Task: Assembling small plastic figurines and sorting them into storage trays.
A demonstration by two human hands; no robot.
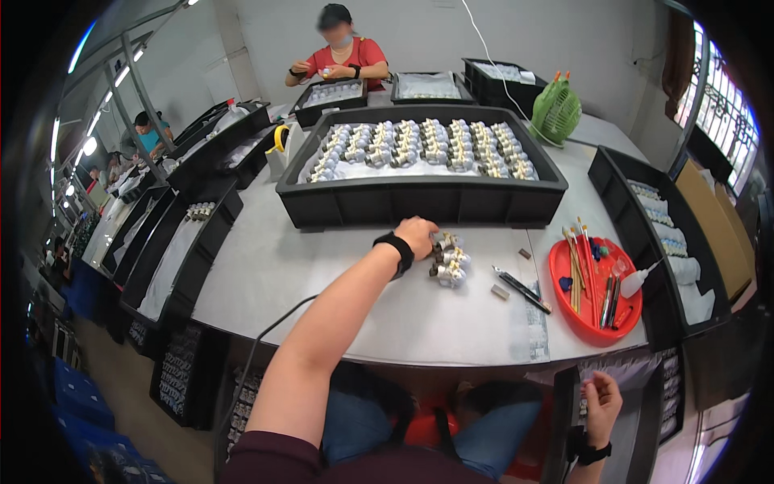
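White table (347, 323) meets pale wall (427, 48) behind. Small metal-and-white parts (451, 274) cluster before a black tray (423, 202), the left hand (415, 237) beside them; I cannot tell whether it grips one. Open surface runs to the curved front edge; beyond, the right hand (602, 407), fingers curled, grip unclear, hovers over a bin (637, 440).

Left hand (415, 236), right hand (603, 407): bare; left wristband (397, 252), right wristband (591, 450): black; short-sleeved top (272, 456): dark maroon; jeans (506, 427): blue.
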